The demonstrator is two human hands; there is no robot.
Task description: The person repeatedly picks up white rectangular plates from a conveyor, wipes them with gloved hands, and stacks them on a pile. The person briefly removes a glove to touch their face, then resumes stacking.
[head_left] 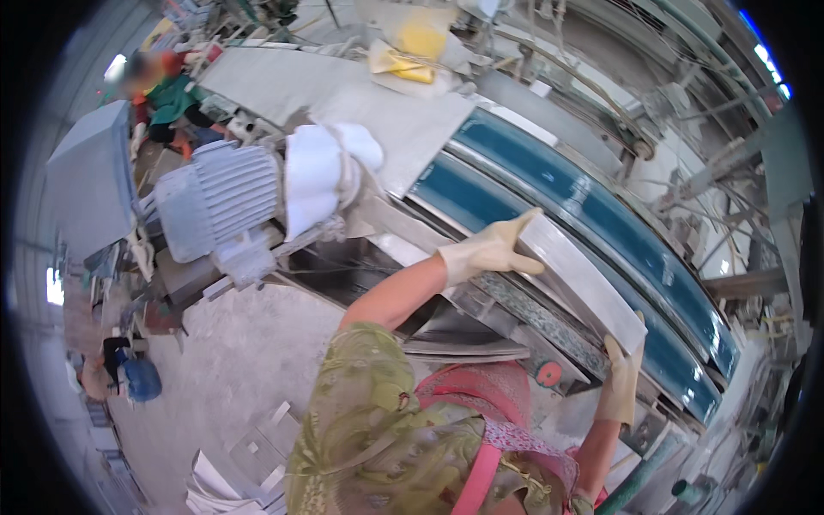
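Note:
Both my hands wear cream gloves and hold a long, pale grey slab or stack of flat strips [579, 279] by its two ends. My left hand [489, 249] grips the far left end, thumb apart from the fingers. My right hand [621, 373] is at the near right end, its fingers partly hidden by the piece. Beneath and beyond the piece run glossy teal panels, one nearer [481, 193] and one farther [566, 193], with metal rails between and beside them. Whether the piece touches them I cannot tell.
A dusty ribbed motor [219, 202] stands to the left. A pale table [292, 86] extends behind it, with yellow wrapping [412, 56] at its far side. White strips [219, 485] lie on the floor at lower left. Two other people [172, 99] are at the left.

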